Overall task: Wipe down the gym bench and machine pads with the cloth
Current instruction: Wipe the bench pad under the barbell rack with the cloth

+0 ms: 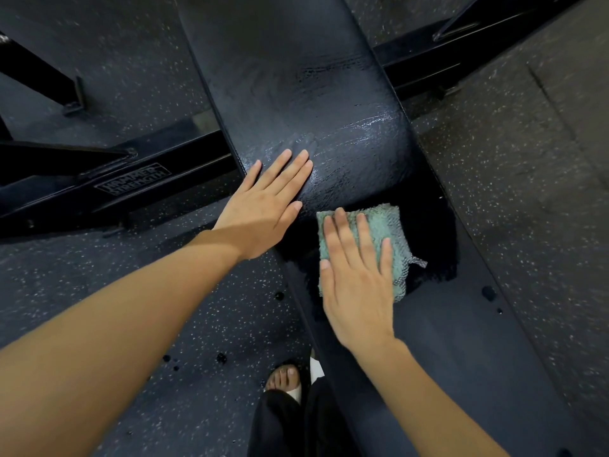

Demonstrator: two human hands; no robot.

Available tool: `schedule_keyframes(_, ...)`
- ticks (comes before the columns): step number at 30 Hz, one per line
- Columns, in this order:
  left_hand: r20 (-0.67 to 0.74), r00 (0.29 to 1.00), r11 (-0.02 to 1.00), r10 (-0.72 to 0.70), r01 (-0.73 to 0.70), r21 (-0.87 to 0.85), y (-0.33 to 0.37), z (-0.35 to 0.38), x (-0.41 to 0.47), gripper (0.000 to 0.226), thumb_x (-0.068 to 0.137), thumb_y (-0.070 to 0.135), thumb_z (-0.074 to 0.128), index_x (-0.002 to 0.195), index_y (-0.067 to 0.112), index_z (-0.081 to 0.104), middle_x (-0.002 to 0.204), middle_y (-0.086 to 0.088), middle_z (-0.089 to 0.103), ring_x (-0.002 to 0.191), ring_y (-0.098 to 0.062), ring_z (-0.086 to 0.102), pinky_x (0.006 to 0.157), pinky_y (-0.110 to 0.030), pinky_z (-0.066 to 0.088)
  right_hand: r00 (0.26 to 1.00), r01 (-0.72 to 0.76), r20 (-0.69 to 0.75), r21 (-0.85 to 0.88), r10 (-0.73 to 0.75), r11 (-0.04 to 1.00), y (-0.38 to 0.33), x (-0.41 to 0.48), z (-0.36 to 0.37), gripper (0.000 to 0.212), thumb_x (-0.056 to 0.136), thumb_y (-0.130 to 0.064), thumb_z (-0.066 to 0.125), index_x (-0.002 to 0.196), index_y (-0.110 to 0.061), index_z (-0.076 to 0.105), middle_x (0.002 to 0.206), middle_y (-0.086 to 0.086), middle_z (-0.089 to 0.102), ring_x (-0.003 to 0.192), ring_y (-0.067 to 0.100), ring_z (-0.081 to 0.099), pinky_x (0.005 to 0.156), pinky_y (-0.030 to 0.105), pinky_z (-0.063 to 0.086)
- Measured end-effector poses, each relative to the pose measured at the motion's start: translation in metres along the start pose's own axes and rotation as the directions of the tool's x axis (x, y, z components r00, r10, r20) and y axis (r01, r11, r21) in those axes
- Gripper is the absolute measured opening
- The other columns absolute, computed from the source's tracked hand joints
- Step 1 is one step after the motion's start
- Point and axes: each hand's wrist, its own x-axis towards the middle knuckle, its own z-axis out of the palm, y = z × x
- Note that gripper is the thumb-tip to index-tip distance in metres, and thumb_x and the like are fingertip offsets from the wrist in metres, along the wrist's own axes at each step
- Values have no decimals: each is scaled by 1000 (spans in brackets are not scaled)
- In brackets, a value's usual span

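Observation:
A black padded gym bench runs from the top centre to the bottom right. Its upper back pad [296, 94] shows wet streaks. My left hand [267, 202] lies flat with straight fingers on the lower left edge of that pad. A folded green cloth [389, 232] sits on the seat pad [461, 341], just below the gap between the two pads. My right hand [354, 272] presses flat on the cloth, fingers straight and spread. A dark wet patch surrounds the cloth on the seat pad.
A black steel frame beam [115, 183] with a maker's label crosses under the bench from left to right. Speckled rubber floor [527, 159] lies on both sides, with dark drops near my sandalled foot [286, 377]. Another frame leg [43, 77] stands at the upper left.

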Motion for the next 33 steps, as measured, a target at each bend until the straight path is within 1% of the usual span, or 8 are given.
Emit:
schedule_keyframes(3,-2,1000,1000,18,-18,-2,-1,-3,0,61,100,42,8,158,25,-2,162,15,-13,150,-8,-17,115,-26,-22,996,88,25,8,-89,996,-25,-15,6,58,100,-32,27,157,-23,23,165,-6,17,153,19,10,121,50,9)
schedule_keyframes(7,3,1000,1000,5,-5,-17,0,-3,-2,57,106,34,20,157,25,-4,161,15,-15,150,-9,-17,118,-28,-19,973,221,72,8,-221,975,-32,-28,11,56,100,-32,31,155,-23,29,163,-7,23,151,17,17,119,47,13)
schedule_keyframes(10,6,1000,1000,22,-22,-10,-1,-2,-2,58,104,40,12,157,25,-4,161,16,-15,150,-9,-17,116,-26,-22,966,247,76,-8,-246,969,-9,-21,6,55,100,-31,30,154,-23,31,162,-7,26,151,16,19,120,45,15)
schedule_keyframes(12,10,1000,1000,25,-25,-11,-1,-2,-3,61,100,43,6,157,25,-4,161,16,-15,150,-9,-18,116,-25,-23,978,201,57,-12,-200,980,13,-14,1,56,99,-30,30,155,-24,30,162,-8,25,150,16,19,120,45,14)
schedule_keyframes(17,19,1000,999,3,-2,-32,5,-2,-8,59,105,36,16,157,24,-7,163,13,-16,149,-10,-21,120,-32,-18,1000,23,13,7,-23,1000,59,-4,-13,56,101,-30,22,157,-24,22,164,-8,17,152,16,10,122,47,11)
schedule_keyframes(23,22,999,999,42,-41,-24,7,2,-15,64,100,44,5,159,21,0,165,9,-7,151,-12,-16,121,-34,-13,997,-77,-18,67,78,995,23,-12,-6,58,100,-31,22,157,-23,22,165,-8,15,153,18,6,122,49,6)
schedule_keyframes(28,16,999,999,47,-47,-11,12,5,-20,65,99,44,6,159,19,4,166,8,-4,151,-13,-14,120,-36,-10,993,107,38,29,-108,994,-13,-39,7,57,100,-31,27,157,-24,25,164,-8,17,152,18,10,120,49,9)
schedule_keyframes(33,3,1000,999,28,-28,-19,17,8,-23,64,100,44,8,159,20,4,166,9,-5,150,-11,-16,120,-33,-12,959,272,93,-20,-269,962,10,-41,3,55,101,-30,27,156,-23,27,163,-8,21,151,16,16,119,46,14)
